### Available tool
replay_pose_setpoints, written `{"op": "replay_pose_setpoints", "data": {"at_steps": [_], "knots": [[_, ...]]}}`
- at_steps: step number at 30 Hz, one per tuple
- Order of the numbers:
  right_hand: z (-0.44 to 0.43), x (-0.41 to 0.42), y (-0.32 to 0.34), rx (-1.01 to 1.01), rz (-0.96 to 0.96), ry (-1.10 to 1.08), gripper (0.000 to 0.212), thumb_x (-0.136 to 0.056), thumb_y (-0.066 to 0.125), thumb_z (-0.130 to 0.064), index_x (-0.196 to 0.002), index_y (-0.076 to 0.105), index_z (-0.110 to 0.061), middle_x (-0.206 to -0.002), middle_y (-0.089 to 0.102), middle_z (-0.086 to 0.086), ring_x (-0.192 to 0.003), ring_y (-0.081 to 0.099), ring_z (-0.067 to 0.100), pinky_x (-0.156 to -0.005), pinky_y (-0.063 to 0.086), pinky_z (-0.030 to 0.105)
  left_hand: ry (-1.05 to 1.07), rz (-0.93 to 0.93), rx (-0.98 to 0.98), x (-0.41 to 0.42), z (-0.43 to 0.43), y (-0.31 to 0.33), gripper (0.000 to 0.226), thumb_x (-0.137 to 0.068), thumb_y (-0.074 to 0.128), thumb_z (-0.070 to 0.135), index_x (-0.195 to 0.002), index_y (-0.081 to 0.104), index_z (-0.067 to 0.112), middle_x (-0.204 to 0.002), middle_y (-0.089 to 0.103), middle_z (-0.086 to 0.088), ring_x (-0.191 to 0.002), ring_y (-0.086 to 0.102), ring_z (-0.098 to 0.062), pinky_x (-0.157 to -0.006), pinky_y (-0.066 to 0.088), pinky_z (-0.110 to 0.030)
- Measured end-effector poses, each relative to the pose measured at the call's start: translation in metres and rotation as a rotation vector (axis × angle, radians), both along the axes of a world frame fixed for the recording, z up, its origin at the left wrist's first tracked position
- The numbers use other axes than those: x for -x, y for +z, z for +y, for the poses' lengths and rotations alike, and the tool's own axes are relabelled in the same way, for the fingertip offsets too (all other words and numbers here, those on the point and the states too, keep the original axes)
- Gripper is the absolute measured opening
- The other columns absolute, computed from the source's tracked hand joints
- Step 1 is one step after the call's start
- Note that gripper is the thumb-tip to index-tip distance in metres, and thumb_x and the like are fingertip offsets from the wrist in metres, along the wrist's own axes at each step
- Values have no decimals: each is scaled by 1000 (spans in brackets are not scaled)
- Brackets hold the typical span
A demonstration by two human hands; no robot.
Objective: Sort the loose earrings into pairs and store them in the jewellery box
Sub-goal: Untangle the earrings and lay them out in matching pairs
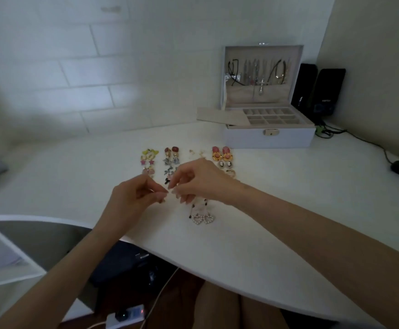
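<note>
**Earrings: paired in rows, none yet boxed**

Left hand and right hand: fingers pinched tip to tip above the tabletop; whether they grip anything is too small to tell. Pearl heart earrings just beneath. Paired earring columns beyond. Jewellery box open behind, compartments seemingly empty; storing remains.

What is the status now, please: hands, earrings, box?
Left hand and right hand pinched together, item unclear. Earrings paired in rows. Jewellery box open, path clear.
</note>
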State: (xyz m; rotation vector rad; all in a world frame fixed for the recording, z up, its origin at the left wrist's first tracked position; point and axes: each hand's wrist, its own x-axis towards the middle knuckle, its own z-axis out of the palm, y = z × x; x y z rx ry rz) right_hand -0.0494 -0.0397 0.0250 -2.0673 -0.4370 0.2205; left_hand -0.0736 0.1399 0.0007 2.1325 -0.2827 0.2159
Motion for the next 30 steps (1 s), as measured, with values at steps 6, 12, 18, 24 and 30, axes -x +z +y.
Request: {"op": "replay_pose_setpoints", "data": {"at_steps": [6, 12, 18, 24, 30], "knots": [[45, -29, -1, 121, -86, 19, 16, -74, 73, -3, -89, 71, -4, -67, 63, -3, -62, 60, 3, -56, 43, 3, 157, -24, -75, -12, 37, -3, 11, -75, 73, 6, -75, 63, 10, -72, 70, 2, -66, 63, -2, -62, 42, -2], [65, -43, -5, 197, -73, 94, 13, -73, 73, -5, -86, 74, -7, -89, 73, 8, -81, 65, 10, -75, 51, 20, 161, -24, -172, -27, 52, -10, 10, -75, 73, 10, -71, 64, 13, -72, 68, 5, -67, 57, 8, -61, 38, -2], [65, -47, -3, 236, -89, 107, 12, -72, 75, -7, -84, 75, -11, -82, 70, 2, -65, 56, -1, -62, 44, 12, 109, -45, -138, -37, 51, -16, 7, -77, 72, 11, -75, 66, 14, -75, 66, 9, -67, 56, 7, -64, 41, -6], [72, -55, -1, 315, -143, 92, 21, -70, 71, 5, -89, 74, -4, -68, 61, -4, -72, 57, 6, -65, 43, 12, 118, -58, -157, -45, 50, -18, 7, -77, 72, 12, -75, 65, 13, -74, 64, 8, -67, 55, -2, -61, 39, -7], [75, -58, -3, 354, -210, 81, 20, -73, 69, 5, -89, 75, -5, -69, 62, -3, -63, 52, -3, -59, 38, -1, 150, -63, -118, -47, 51, -16, 6, -78, 71, 16, -76, 65, 14, -73, 67, 7, -69, 59, -6, -64, 42, -14]]}}
